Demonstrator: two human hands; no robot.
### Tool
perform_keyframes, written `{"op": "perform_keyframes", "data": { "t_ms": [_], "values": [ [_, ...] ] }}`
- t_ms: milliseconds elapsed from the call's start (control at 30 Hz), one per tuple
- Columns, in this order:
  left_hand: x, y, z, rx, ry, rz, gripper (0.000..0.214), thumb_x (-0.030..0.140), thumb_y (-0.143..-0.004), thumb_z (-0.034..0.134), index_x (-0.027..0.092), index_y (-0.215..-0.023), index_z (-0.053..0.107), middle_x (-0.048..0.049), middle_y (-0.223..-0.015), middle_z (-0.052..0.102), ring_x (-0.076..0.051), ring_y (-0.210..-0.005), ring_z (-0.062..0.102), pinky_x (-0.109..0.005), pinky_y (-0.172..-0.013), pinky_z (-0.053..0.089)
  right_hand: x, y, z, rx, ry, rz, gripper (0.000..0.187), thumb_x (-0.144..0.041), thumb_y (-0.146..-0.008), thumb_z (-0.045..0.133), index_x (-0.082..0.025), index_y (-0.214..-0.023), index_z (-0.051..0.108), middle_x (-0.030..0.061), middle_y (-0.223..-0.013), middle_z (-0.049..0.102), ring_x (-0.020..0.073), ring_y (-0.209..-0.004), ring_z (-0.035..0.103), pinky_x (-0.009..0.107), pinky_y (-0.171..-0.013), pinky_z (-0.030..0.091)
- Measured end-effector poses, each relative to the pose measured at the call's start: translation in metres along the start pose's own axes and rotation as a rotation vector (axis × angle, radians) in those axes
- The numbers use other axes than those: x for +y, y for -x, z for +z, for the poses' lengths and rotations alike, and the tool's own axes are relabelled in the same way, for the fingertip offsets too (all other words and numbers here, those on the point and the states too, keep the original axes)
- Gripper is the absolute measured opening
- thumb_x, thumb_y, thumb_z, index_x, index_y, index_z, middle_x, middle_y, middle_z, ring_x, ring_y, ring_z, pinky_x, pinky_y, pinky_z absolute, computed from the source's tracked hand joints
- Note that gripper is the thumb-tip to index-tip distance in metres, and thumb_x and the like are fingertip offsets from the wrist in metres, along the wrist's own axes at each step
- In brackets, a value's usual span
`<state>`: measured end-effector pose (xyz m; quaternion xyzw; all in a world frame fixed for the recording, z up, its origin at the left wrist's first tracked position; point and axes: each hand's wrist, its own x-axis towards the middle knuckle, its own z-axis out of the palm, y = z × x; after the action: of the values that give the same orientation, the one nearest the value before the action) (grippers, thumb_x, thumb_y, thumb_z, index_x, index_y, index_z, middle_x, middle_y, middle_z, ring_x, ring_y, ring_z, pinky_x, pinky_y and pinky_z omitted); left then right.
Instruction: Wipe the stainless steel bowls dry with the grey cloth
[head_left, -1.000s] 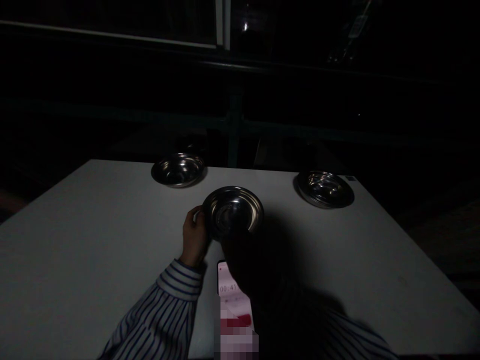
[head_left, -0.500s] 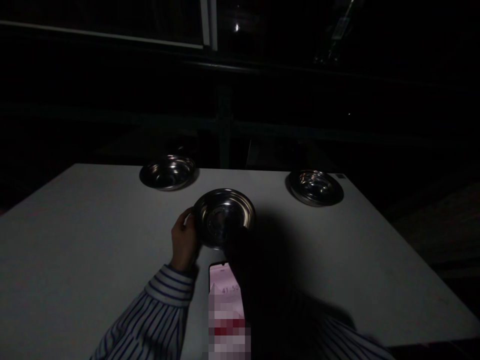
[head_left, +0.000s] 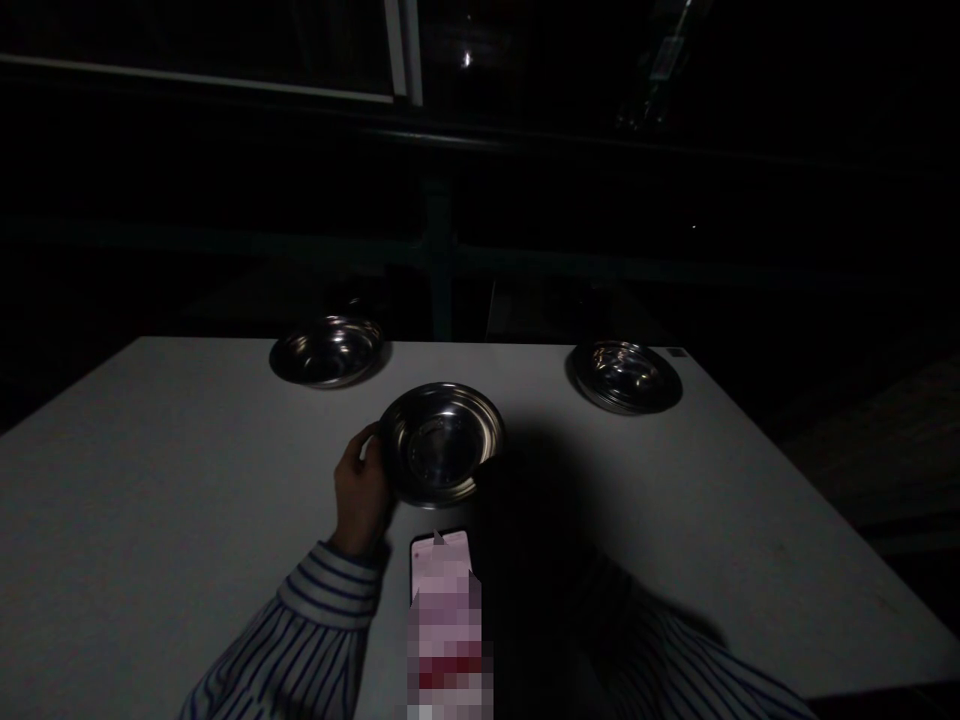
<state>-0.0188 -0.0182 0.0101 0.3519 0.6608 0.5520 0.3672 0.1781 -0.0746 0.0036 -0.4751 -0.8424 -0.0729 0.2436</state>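
A shiny metal bowl (head_left: 442,445) stands near the middle of the white table. My left hand (head_left: 362,490) grips its left rim, the fingers bent round the edge. My right hand (head_left: 514,500) is a dark shape in deep shadow at the bowl's lower right rim; its fingers cannot be made out. Just below the bowl lies a phone (head_left: 440,570) with a lit pinkish screen, partly blurred out. The sleeves on both arms are striped.
Another metal bowl (head_left: 326,352) sits at the table's back left edge. A stack of metal bowls (head_left: 626,377) is at the back right. The white table (head_left: 187,500) ends at a dark area behind it, with a window frame (head_left: 405,50) above.
My right hand has drawn back from over the bowl's inside to its lower right rim. My left hand stays on the left rim. The whole view has shifted slightly.
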Motion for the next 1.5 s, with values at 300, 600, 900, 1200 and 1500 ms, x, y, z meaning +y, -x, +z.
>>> {"op": "perform_keyframes", "data": {
  "t_ms": [300, 600, 900, 1200, 1500],
  "values": [
    [0.005, 0.003, 0.001, 0.022, -0.049, -0.017, 0.039, 0.036, -0.075, 0.052, 0.015, -0.106, 0.063, -0.0085, -0.085, 0.069, -0.021, -0.077, 0.063, -0.034, -0.070, 0.049, -0.002, 0.007, 0.002, -0.021, 0.030, -0.020, 0.029, -0.032, -0.089, 0.049, -0.019, -0.114, 0.052, 0.0083, -0.119, 0.052, 0.0194, -0.100, 0.054, 0.041, -0.085, 0.047],
    [0.002, 0.002, 0.000, 0.017, -0.010, -0.017, 0.039, 0.036, -0.075, 0.053, 0.014, -0.105, 0.064, -0.0103, -0.093, 0.070, -0.022, -0.084, 0.064, -0.037, -0.077, 0.049, 0.002, 0.012, 0.001, -0.017, 0.045, 0.002, 0.031, -0.033, -0.088, 0.050, -0.018, -0.115, 0.052, 0.0084, -0.119, 0.052, 0.0197, -0.100, 0.054, 0.041, -0.084, 0.047],
    [0.000, 0.001, -0.001, 0.014, -0.011, -0.007, 0.041, 0.037, -0.076, 0.054, 0.014, -0.107, 0.064, -0.0122, -0.097, 0.069, -0.024, -0.089, 0.064, -0.039, -0.081, 0.049, 0.018, 0.000, -0.002, -0.028, 0.049, -0.010, 0.030, -0.032, -0.088, 0.050, -0.018, -0.114, 0.052, 0.0087, -0.118, 0.053, 0.0192, -0.099, 0.055, 0.040, -0.084, 0.047],
    [0.000, 0.002, 0.000, 0.015, 0.005, -0.015, 0.041, 0.036, -0.076, 0.055, 0.013, -0.110, 0.063, -0.0129, -0.105, 0.068, -0.025, -0.098, 0.062, -0.040, -0.088, 0.046, 0.029, -0.007, -0.002, -0.074, 0.047, -0.024, 0.029, -0.032, -0.088, 0.050, -0.018, -0.114, 0.053, 0.0087, -0.117, 0.053, 0.0188, -0.098, 0.055, 0.039, -0.083, 0.047],
    [0.001, 0.001, 0.000, -0.028, 0.021, -0.019, 0.044, 0.036, -0.077, 0.053, 0.011, -0.113, 0.061, -0.0132, -0.113, 0.064, -0.025, -0.104, 0.059, -0.042, -0.093, 0.043, 0.039, -0.017, -0.006, -0.183, 0.062, -0.015, 0.031, -0.032, -0.088, 0.051, -0.017, -0.114, 0.052, 0.0082, -0.116, 0.054, 0.0191, -0.097, 0.056, 0.040, -0.082, 0.048]
  ]
}}
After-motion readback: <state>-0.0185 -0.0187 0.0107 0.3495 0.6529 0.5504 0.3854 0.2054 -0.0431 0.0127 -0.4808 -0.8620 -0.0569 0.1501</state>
